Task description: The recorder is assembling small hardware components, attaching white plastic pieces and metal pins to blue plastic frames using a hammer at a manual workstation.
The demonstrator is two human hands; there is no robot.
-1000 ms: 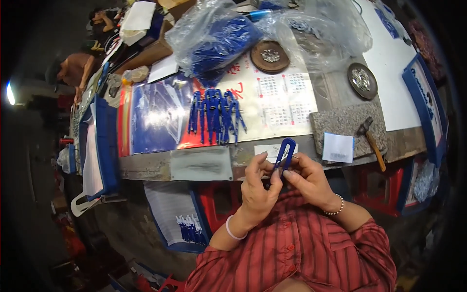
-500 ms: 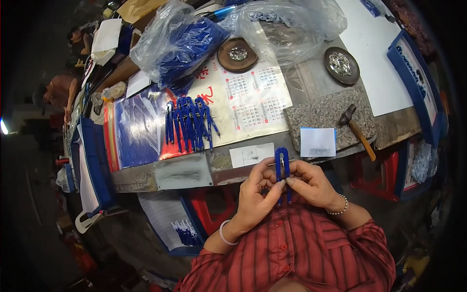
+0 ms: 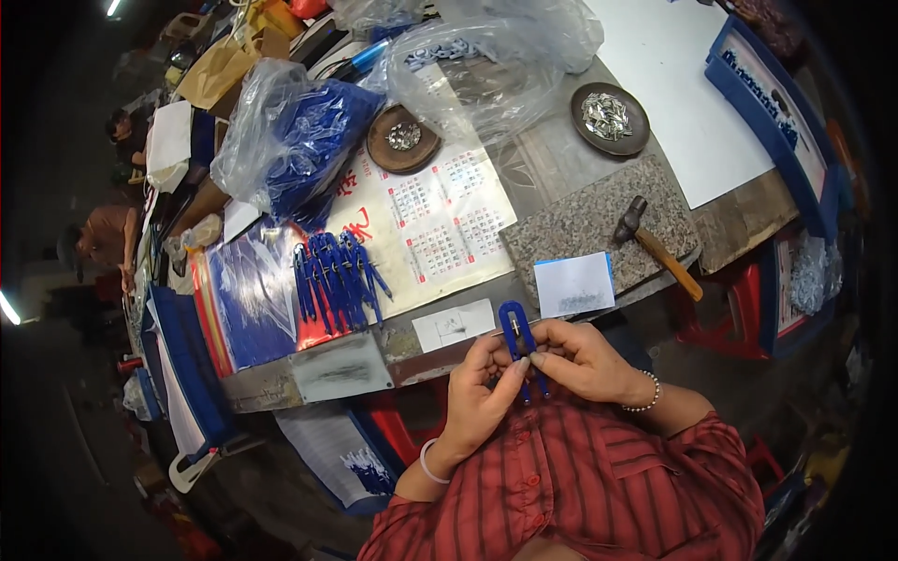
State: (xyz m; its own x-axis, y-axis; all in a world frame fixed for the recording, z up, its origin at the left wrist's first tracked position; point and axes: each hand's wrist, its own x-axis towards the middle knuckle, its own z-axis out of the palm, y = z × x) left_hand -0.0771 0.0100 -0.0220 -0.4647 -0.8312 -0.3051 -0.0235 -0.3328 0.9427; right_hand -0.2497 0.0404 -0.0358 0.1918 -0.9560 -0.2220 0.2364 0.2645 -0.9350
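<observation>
Head view: my left hand (image 3: 485,385) and right hand (image 3: 587,366), fingers curled in, pinch a blue two-legged piece (image 3: 527,336) between them, rounded end away from me, at the table (image 3: 257,394)'s near edge. Similar blue pieces (image 3: 337,279) lie bunched leftward (a hammer (image 3: 633,217) rests on the stone slab (image 3: 563,231), rightward).

left hand (image 3: 484,385), right hand (image 3: 591,365), thumbs (image 3: 511,378) close together, partly hidden fingers (image 3: 566,337) seemingly curled
</observation>
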